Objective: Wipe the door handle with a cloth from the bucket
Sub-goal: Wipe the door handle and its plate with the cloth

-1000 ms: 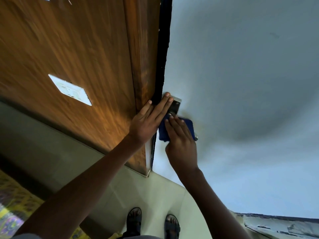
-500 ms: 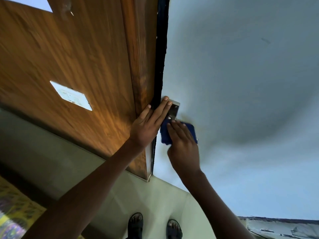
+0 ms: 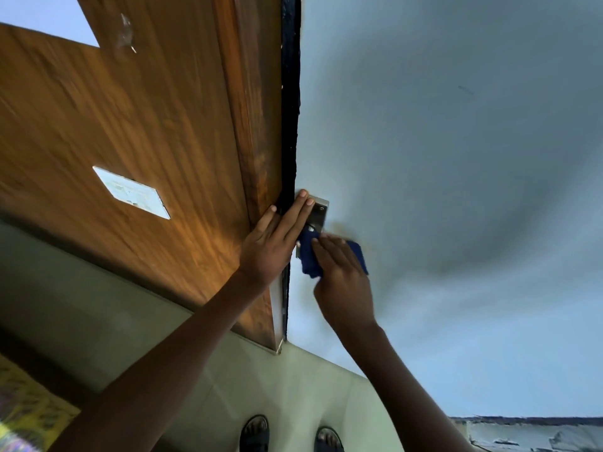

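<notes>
Right hand [image 3: 342,282] pressed the blue cloth [image 3: 310,256] on the door handle [image 3: 318,213]; left hand [image 3: 270,246] lay flat beside it.

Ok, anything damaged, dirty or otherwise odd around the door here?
Two small things. A brownish stain marks the pale door beside the metal plate, just above the blue cloth under the right hand. The black edge strip looks rough and uneven. Left hand lies flat, steadying the door.

two hands [image 3: 270,246], one blue cloth [image 3: 310,256], one handle plate [image 3: 318,213], two sandalled feet [image 3: 256,433].
</notes>
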